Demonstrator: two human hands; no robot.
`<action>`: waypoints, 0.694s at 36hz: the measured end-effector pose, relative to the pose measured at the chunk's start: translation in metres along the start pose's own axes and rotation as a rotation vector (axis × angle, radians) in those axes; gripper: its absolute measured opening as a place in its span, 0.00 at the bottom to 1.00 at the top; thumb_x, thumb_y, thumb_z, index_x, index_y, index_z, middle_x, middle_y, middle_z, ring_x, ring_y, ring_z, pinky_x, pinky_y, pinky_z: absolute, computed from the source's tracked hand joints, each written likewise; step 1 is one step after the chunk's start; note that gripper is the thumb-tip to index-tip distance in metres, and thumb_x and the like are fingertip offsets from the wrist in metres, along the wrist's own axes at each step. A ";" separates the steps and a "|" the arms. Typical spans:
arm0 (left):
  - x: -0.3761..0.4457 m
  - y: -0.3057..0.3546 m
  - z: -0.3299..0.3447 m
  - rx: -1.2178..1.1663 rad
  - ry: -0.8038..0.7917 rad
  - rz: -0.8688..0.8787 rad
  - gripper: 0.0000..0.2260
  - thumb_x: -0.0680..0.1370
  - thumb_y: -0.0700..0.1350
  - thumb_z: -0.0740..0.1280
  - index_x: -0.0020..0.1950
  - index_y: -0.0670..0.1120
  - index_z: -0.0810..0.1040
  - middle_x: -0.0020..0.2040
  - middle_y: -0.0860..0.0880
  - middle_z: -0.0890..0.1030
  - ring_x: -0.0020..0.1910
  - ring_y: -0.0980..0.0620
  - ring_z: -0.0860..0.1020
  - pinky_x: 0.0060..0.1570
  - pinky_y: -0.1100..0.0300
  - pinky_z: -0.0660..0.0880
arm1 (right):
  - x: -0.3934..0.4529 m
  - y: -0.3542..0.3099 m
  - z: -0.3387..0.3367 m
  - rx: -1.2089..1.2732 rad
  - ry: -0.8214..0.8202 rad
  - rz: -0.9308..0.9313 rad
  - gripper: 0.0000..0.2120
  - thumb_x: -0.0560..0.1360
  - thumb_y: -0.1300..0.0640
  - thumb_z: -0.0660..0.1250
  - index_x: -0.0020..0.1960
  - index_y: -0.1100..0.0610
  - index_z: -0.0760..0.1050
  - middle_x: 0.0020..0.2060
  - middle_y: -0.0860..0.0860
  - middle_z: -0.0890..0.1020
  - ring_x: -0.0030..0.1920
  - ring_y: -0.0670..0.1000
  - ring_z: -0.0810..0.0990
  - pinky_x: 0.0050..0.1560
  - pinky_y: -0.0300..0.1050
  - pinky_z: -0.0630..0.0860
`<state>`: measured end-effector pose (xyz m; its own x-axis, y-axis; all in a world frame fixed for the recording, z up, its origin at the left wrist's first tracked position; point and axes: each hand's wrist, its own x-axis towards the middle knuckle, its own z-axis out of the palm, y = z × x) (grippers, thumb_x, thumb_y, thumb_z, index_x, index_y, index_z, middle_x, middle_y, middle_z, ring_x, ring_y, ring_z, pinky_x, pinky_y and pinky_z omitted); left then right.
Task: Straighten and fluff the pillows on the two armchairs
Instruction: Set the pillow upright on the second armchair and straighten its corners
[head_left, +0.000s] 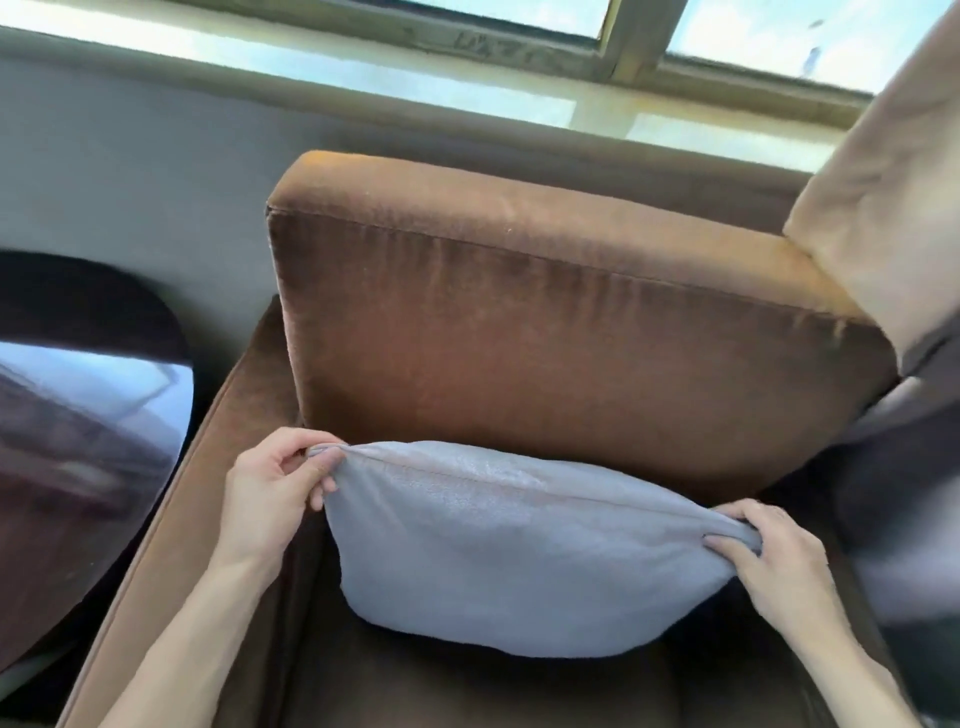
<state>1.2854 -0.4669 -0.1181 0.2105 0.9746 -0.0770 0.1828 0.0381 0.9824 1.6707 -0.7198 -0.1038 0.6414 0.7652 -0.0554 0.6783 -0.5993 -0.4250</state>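
A grey-blue pillow stands on the seat of a brown velvet armchair, leaning against the lower part of its back cushion. My left hand pinches the pillow's upper left corner. My right hand grips its upper right corner. The pillow's top edge is stretched between the two hands and its body bulges downward. The bottom of the pillow rests on the dark seat cushion.
A dark glossy round table stands to the left of the armchair. A beige curtain hangs at the right, with blurred grey fabric below it. A window and sill run behind the chair.
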 end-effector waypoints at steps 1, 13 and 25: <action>0.000 0.000 -0.001 -0.006 0.008 -0.008 0.08 0.77 0.32 0.70 0.44 0.45 0.84 0.30 0.44 0.79 0.26 0.51 0.72 0.31 0.66 0.73 | 0.000 0.003 -0.001 -0.002 0.028 0.010 0.14 0.69 0.66 0.76 0.40 0.47 0.79 0.39 0.45 0.80 0.41 0.49 0.79 0.44 0.40 0.71; 0.011 0.007 -0.011 0.449 -0.014 -0.009 0.05 0.78 0.44 0.71 0.43 0.53 0.83 0.36 0.48 0.83 0.33 0.53 0.79 0.36 0.65 0.77 | 0.008 0.018 -0.009 0.385 0.059 0.163 0.10 0.70 0.59 0.78 0.44 0.45 0.82 0.43 0.45 0.83 0.45 0.46 0.82 0.43 0.37 0.75; -0.048 0.090 0.227 0.626 -0.623 0.499 0.27 0.71 0.69 0.67 0.62 0.53 0.82 0.59 0.58 0.78 0.58 0.60 0.76 0.58 0.68 0.70 | -0.058 0.105 0.127 0.907 -0.132 0.664 0.21 0.74 0.79 0.57 0.58 0.61 0.78 0.55 0.57 0.84 0.56 0.55 0.82 0.50 0.40 0.78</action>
<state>1.5100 -0.5601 -0.0647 0.8311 0.5521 0.0666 0.3701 -0.6385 0.6748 1.6589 -0.7969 -0.2600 0.6989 0.4097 -0.5862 -0.3271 -0.5458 -0.7714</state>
